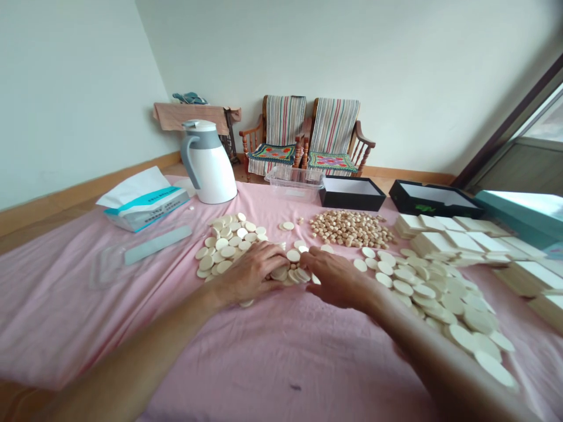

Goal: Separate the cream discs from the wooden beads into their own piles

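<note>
My left hand (253, 269) rests at the near right side of a pile of thin round wooden discs (227, 252), its fingers curved and its thumb apart. Facing it, my right hand (334, 276) is bent with its fingertips toward the left hand. Between the two hands lies a small group of wooden discs (294, 255), with a few small wooden beads (293, 266) among them. The fingertips of both hands are at the edges of this group. The undersides of the fingers are hidden.
A heap of wooden beads (352, 228) lies behind my right hand. More discs (440, 287) and stacked square wooden pieces (457, 240) are at the right. Black boxes (352, 202), a clear plastic tub (292, 187), a white jug (213, 170) and a tissue pack (149, 208) stand farther back.
</note>
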Demonstrator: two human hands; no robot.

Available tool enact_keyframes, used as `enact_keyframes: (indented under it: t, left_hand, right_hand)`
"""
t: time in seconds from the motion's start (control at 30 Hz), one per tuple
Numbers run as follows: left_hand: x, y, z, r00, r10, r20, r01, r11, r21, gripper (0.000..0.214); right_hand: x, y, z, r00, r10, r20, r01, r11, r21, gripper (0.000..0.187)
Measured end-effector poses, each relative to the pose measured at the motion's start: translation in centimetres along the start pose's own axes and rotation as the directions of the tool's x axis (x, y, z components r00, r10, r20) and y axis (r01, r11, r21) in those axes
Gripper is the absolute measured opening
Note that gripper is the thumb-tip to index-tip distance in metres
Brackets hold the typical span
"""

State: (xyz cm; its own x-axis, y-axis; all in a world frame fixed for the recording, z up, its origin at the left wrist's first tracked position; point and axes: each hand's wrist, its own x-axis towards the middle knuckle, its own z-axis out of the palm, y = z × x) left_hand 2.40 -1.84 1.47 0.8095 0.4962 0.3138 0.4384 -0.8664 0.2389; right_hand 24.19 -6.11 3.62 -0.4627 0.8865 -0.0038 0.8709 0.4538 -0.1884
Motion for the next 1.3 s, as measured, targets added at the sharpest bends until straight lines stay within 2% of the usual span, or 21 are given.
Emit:
enact_keyframes:
  t: [0.1,0.23,0.4,0.47,0.57,0.63,0.67,0.73,0.8,0.87,0.93,1.03,1.13,1.3]
  left_hand:
    - [0.1,-1.1,0.8,0.988,-0.091,-0.128,0.095,0.995,0.025,0.027]
    - [0.2,-2.2,1.3,0.946,-0.202,-0.254,0.205,0.979,-0.016,0.026]
    - [0.2,-2.2,1.2,0.909,-0.268,-0.318,0.259,0.963,-0.073,0.021]
    - [0.1,-2.2,1.1,0.901,-0.289,-0.322,0.282,0.957,-0.069,0.019]
    - [0.0,-2.5,1.0,0.883,-0.320,-0.344,0.328,0.944,-0.039,0.019]
    - [0.0,-2.7,1.1,0.875,-0.329,-0.356,0.341,0.940,-0.032,0.019]
    - [0.0,-2.8,1.1,0.872,-0.332,-0.359,0.343,0.939,-0.034,0.019]
    - [0.1,-2.9,1.2,0.868,-0.340,-0.363,0.349,0.936,-0.041,0.020]
    - [0.1,-2.9,1.2,0.856,-0.356,-0.374,0.367,0.929,-0.044,0.020]
    - [0.1,-2.9,1.3,0.841,-0.370,-0.394,0.388,0.921,-0.038,0.021]
    - [0.0,-3.0,1.4,0.825,-0.383,-0.415,0.408,0.912,-0.031,0.026]
    - [-0.1,-3.1,1.4,0.810,-0.393,-0.435,0.422,0.906,-0.032,0.030]
    - [-0.1,-3.1,1.2,0.805,-0.381,-0.455,0.418,0.908,-0.021,0.022]
    - [-0.1,-3.1,0.7,0.795,-0.373,-0.478,0.409,0.912,-0.032,0.019]
  right_hand:
    - [1.3,0.2,1.2,0.994,0.064,-0.089,-0.068,0.997,-0.039,0.012]
    - [2.5,0.9,2.0,0.968,0.182,-0.173,-0.191,0.981,-0.039,0.015]
    - [2.1,1.3,1.0,0.934,0.176,-0.311,-0.162,0.984,0.069,0.016]
    - [1.4,1.3,0.0,0.949,0.154,-0.274,-0.125,0.985,0.121,0.018]
    - [0.4,1.0,-1.4,1.000,0.010,-0.023,-0.004,0.969,0.247,0.020]
    - [0.0,0.7,-1.8,0.976,-0.157,0.154,0.096,0.934,0.345,0.020]
    - [0.0,0.5,-1.9,0.957,-0.211,0.200,0.122,0.916,0.383,0.019]
    - [0.1,0.2,-1.7,0.963,-0.194,0.186,0.106,0.909,0.403,0.014]
    - [0.5,-0.1,-1.3,0.995,-0.069,0.070,0.038,0.925,0.378,0.010]
    - [0.8,-0.2,-0.8,0.999,0.014,-0.052,0.006,0.934,0.357,0.011]
    - [1.0,-0.2,-0.1,0.995,-0.008,-0.103,0.042,0.942,0.334,0.014]
    - [0.9,-0.4,1.0,0.991,-0.095,-0.096,0.116,0.963,0.243,0.020]
    - [0.8,-0.7,1.6,0.990,-0.119,-0.080,0.131,0.977,0.168,0.015]
    - [0.4,-0.7,0.3,0.993,-0.102,-0.064,0.113,0.974,0.198,0.019]
